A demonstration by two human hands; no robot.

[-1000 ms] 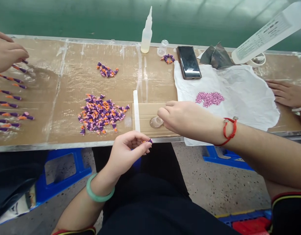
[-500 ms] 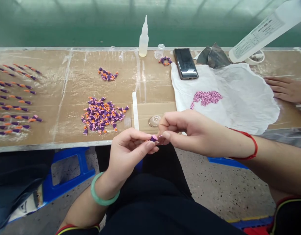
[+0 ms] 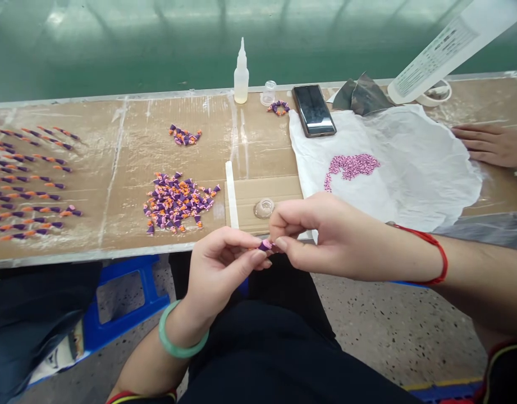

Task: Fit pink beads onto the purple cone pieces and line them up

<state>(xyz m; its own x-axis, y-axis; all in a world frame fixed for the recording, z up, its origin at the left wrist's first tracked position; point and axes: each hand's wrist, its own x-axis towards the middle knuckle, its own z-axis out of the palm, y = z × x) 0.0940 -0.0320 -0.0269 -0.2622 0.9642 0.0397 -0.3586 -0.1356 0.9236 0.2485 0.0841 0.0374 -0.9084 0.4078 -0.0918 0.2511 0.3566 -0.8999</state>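
Note:
My left hand (image 3: 218,269), with a green bangle at the wrist, pinches a small purple figurine (image 3: 265,245) with a pink end between thumb and fingertips. My right hand (image 3: 312,235), wearing a red cord, is closed in a pinch right against the figurine's pink end; whatever sits in its fingertips is too small to make out. Just beyond the hands, a small clear dish (image 3: 264,208) rests on a cardboard piece (image 3: 283,188). A pile of purple and orange figurines (image 3: 178,199) lies left of it, and small pink pieces (image 3: 354,164) are spread on a white cloth (image 3: 410,151).
Rows of purple and orange figurines (image 3: 26,196) stand at the far left. A dropper bottle (image 3: 241,78), a clear cup (image 3: 269,92), a phone (image 3: 314,110) and a large tilted bottle (image 3: 443,59) line the back. Another person's hand (image 3: 488,143) rests at the right.
The right fingertips have come closer to the figurine's pink end; a tiny piece seen between them before is now hidden. The view has shifted slightly.

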